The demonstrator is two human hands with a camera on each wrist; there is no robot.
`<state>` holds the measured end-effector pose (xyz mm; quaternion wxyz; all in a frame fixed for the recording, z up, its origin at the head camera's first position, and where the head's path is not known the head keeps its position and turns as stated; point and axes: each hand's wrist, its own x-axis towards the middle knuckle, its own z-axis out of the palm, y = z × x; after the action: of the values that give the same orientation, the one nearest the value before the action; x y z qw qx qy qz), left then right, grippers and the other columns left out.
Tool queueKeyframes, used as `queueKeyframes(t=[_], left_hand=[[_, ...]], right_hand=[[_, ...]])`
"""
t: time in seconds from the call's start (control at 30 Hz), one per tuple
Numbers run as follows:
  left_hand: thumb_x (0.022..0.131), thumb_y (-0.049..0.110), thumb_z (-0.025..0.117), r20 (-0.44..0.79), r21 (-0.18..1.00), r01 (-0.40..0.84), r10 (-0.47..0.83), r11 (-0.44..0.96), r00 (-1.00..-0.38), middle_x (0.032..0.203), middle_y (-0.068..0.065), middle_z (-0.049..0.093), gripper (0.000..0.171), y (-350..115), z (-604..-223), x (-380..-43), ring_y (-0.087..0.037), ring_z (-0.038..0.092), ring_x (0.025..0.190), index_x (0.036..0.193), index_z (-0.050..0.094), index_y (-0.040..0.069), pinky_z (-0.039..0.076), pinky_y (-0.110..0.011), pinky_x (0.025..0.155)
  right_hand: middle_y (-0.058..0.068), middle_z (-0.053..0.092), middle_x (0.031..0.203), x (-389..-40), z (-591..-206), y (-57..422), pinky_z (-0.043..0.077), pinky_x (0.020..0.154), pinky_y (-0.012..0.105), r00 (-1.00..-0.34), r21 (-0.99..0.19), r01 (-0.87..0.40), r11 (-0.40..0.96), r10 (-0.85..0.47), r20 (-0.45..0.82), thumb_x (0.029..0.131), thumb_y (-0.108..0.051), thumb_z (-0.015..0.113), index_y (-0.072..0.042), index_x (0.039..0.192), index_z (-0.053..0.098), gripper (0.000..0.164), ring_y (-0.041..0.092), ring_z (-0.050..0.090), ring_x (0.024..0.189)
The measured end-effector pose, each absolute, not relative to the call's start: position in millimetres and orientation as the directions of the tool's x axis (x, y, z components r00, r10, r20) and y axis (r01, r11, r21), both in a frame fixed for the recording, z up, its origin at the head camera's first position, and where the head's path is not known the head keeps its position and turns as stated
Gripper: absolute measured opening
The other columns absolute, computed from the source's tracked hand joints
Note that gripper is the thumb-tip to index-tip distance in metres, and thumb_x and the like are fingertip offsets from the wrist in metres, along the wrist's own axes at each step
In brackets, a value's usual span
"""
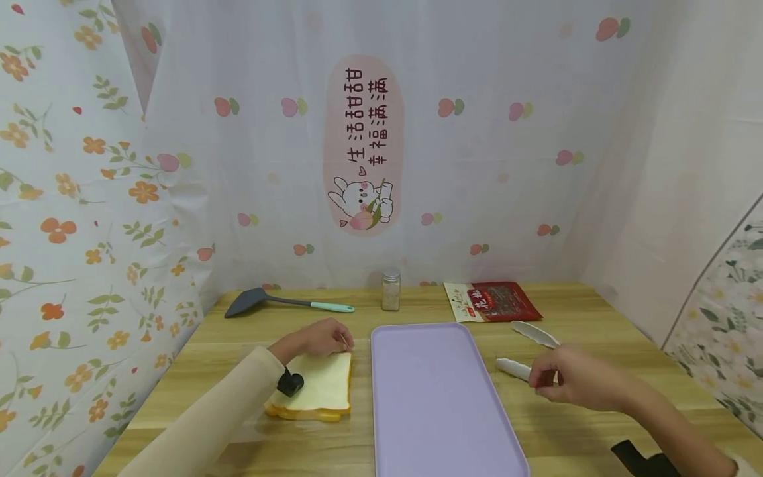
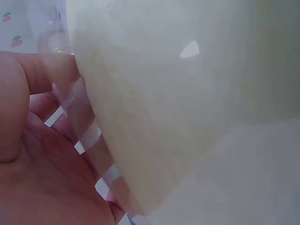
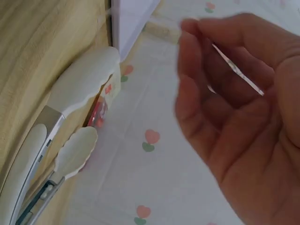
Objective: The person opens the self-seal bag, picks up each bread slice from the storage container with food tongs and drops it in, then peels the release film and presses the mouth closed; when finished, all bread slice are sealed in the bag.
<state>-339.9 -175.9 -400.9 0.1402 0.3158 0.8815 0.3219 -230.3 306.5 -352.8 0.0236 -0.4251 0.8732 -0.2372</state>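
My left hand (image 1: 322, 338) is at the far edge of a stack of sliced bread (image 1: 322, 384) on the table. In the left wrist view, its thumb and fingers pinch the edge of shiny clear wrap (image 2: 89, 145) around the bread. My right hand (image 1: 575, 379) hovers near a pair of tongs with white scalloped heads (image 3: 84, 84), which lie spread on the table. The thumb and forefinger tips of that hand meet, the other fingers curled; I cannot tell whether something thin and clear is between them.
A lilac tray (image 1: 438, 397) lies between the hands. Behind it stand a small glass jar (image 1: 391, 291) and a red-and-white spice packet (image 1: 495, 301). A dark spatula (image 1: 286, 301) with a mint handle lies back left. Patterned curtains (image 1: 477, 165) hang around the table.
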Motion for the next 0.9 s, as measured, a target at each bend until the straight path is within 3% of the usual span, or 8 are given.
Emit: queueKeyframes(t=[0.17,0.33,0.43,0.6,0.9], left_hand=[[0.094,-0.002,0.062,-0.054,0.658,0.439,0.62,0.612,-0.783,0.089,-0.005,0.073,0.01,-173.5,-400.9,-338.7,-0.006,0.061,0.078,0.097,0.071,-0.003,0.049,-0.024,0.07],[0.095,0.0,0.062,-0.051,0.668,0.438,0.624,0.602,-0.78,0.089,-0.004,0.072,0.01,-174.0,-400.7,-336.9,-0.006,0.061,0.079,0.097,0.071,-0.004,0.048,-0.023,0.069],[0.096,0.001,0.061,-0.05,0.661,0.441,0.621,0.608,-0.782,0.089,-0.003,0.072,0.011,-174.9,-398.8,-336.1,-0.007,0.061,0.08,0.097,0.072,-0.002,0.049,-0.024,0.07],[0.096,0.002,0.062,-0.048,0.652,0.438,0.611,0.618,-0.79,0.089,-0.002,0.071,0.011,-174.9,-395.0,-335.0,-0.008,0.061,0.08,0.097,0.072,-0.002,0.049,-0.025,0.072],[0.095,-0.012,0.049,-0.057,0.777,0.316,0.56,0.545,-0.826,0.087,-0.013,0.07,0.017,-171.4,-396.9,-334.0,-0.02,0.068,0.084,0.108,0.06,-0.011,0.05,-0.028,0.068]], right_hand=[[-0.016,0.063,0.085,-228.0,-355.3,304.9,0.051,0.062,0.023,-0.657,-0.515,-0.642,0.568,-0.754,-0.012,0.088,-0.005,0.071,-0.011,0.096,0.07,0.01,-0.004,0.057,0.075],[-0.011,0.064,0.075,-223.2,-345.7,307.9,0.05,0.056,0.025,-0.764,-0.521,-0.496,0.695,-0.634,-0.119,0.092,-0.01,0.068,0.0,0.116,0.067,0.026,0.003,0.058,0.061],[-0.012,0.064,0.071,-220.0,-337.0,307.1,0.047,0.05,0.024,-0.792,-0.453,-0.52,0.724,-0.608,-0.062,0.092,-0.009,0.068,0.003,0.12,0.066,0.03,0.003,0.054,0.052],[-0.016,0.07,0.083,-216.4,-329.1,294.4,0.047,0.053,0.022,-0.777,-0.344,-0.613,0.711,-0.621,0.102,0.091,-0.012,0.07,-0.003,0.115,0.071,0.025,-0.003,0.057,0.062],[-0.016,0.068,0.085,-217.1,-339.6,258.3,0.052,0.06,0.024,-0.741,-0.523,-0.598,0.607,-0.667,0.072,0.094,-0.02,0.07,-0.006,0.117,0.07,0.027,0.0,0.06,0.072]])
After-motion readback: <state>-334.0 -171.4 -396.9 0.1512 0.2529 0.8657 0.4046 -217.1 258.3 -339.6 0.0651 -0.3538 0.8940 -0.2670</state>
